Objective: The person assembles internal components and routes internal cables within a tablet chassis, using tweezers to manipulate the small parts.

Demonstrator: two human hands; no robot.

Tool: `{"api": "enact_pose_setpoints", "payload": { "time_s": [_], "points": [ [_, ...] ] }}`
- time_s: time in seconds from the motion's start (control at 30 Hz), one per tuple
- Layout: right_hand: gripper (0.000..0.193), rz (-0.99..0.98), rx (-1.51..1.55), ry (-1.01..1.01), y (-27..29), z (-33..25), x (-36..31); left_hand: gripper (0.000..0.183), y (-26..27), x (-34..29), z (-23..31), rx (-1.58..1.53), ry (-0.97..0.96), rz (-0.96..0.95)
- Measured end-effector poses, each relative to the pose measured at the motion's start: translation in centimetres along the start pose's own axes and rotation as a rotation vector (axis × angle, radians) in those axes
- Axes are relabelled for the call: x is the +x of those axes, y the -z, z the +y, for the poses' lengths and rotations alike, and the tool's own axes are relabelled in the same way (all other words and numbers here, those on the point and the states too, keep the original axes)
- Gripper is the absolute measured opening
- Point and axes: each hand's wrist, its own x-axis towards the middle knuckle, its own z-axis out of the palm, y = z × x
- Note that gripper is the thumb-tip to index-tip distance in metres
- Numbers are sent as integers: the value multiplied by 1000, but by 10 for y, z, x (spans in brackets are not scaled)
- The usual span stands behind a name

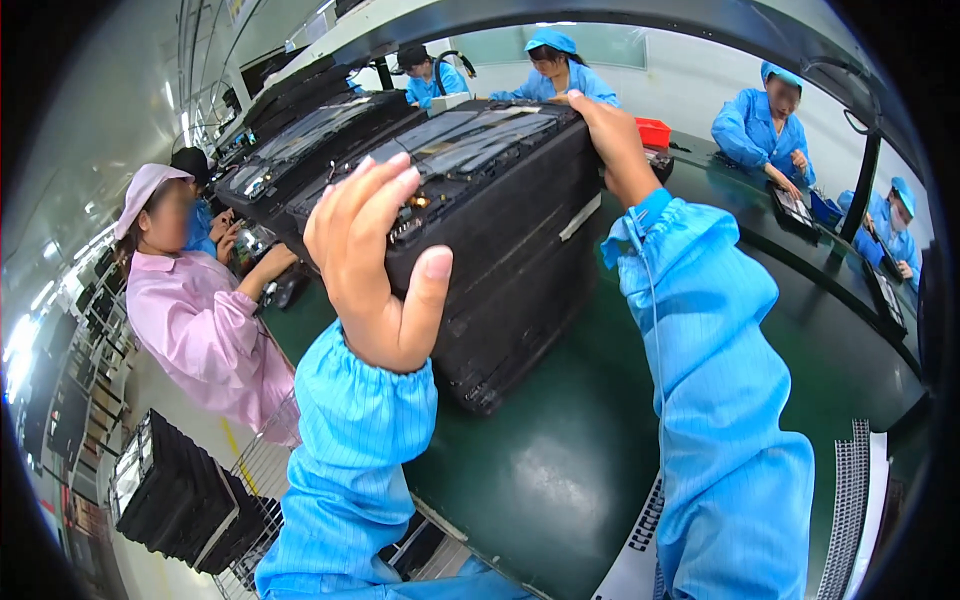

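A tall stack of black trays (520, 270) stands at the middle of the green bench, its top tray holding flat grey device panels (480, 135) with small electronic parts along the edge. My left hand (375, 260) is at the stack's near left corner, fingers stretched out and thumb apart. Whether its palm touches the tray I cannot tell. At the far right corner my right hand (615, 140) grips the stack's edge, a fingertip over the top rim and the other fingers mostly hidden. A thin cord runs from a blue band at the right wrist down the sleeve.
More black trays (310, 140) are stacked behind on the left. A person in pink (200, 310) works at the left, beside another tray stack (180, 490). Co-workers in blue (760, 130) sit across the bench (560, 490). A red bin (653, 133) and white perforated strips (850, 510) lie on it.
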Motion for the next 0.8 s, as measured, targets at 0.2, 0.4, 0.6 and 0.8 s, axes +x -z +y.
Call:
{"api": "enact_pose_setpoints", "payload": {
  "time_s": [0.2,0.4,0.6,0.8],
  "points": [
    [35,-33,-352,9,63,-32,-3,63,4,-12,-7,-127,105,202],
    [41,100,-304,-118,203,-67,-36,70,28,-87,-1,-528,1252,835],
    [39,403,-177,-198,342,-31,-80,65,-41,-156,-31,-695,1350,450],
    [23,543,-109,-355,370,38,-129,52,-47,-135,-7,-831,1365,543]
  ]
}}
